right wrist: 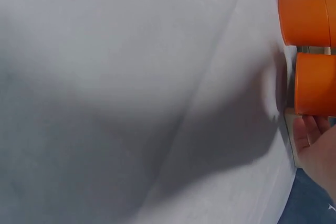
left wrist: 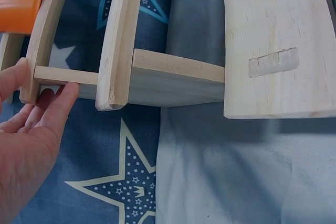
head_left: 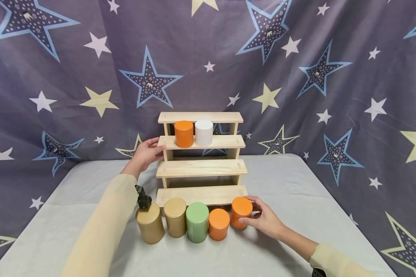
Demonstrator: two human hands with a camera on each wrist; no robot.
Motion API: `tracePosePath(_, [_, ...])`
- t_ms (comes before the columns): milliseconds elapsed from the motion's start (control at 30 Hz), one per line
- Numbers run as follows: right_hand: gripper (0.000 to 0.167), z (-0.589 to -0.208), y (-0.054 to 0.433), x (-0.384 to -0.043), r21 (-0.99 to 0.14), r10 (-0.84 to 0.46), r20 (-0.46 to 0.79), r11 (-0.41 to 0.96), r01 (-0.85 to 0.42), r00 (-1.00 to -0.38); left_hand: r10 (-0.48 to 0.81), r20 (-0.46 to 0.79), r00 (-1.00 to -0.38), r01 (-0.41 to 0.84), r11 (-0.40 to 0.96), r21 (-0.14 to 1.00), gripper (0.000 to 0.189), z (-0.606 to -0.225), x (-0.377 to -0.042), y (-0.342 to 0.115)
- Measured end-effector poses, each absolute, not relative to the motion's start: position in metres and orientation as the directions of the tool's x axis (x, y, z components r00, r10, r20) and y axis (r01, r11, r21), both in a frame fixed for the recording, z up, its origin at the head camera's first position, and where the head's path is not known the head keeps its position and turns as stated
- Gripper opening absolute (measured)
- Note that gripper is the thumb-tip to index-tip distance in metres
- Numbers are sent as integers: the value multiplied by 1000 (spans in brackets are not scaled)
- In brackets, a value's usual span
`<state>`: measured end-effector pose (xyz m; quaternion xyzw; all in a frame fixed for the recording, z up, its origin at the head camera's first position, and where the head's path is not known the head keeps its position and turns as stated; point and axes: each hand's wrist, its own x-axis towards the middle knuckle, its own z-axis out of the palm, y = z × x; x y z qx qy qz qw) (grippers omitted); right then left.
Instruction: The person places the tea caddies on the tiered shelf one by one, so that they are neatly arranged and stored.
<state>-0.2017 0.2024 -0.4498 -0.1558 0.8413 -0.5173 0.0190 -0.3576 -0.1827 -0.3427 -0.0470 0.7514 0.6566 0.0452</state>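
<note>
My left hand point(head_left: 146, 154) grips the left end of a board on a stepped wooden shelf point(head_left: 202, 167), second tier from the top. In the left wrist view the thumb lies at the board's edge, fingers beneath it. On that board stand an orange canister point(head_left: 184, 134) and a white canister point(head_left: 203, 133). With my right hand point(head_left: 263, 218) I hold another orange canister point(head_left: 241, 214) by its right side, thumb in front, close to the lowest step. In the right wrist view that canister point(right wrist: 316, 84) shows beside the fingers point(right wrist: 302, 132).
Left of the held canister, a row stands before the shelf: an orange canister point(head_left: 218, 225), a green one point(head_left: 197, 223) and two gold ones point(head_left: 175, 217). A light cloth point(head_left: 284, 184) covers the table. A star-patterned curtain point(head_left: 208, 88) hangs behind.
</note>
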Motion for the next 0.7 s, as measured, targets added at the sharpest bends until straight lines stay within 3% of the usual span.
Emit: tracePosePath(700, [60, -427, 220, -203, -857, -281, 214, 405, -318, -935, 7, -123, -992, -121, 121, 985, 66, -343, -357, -183])
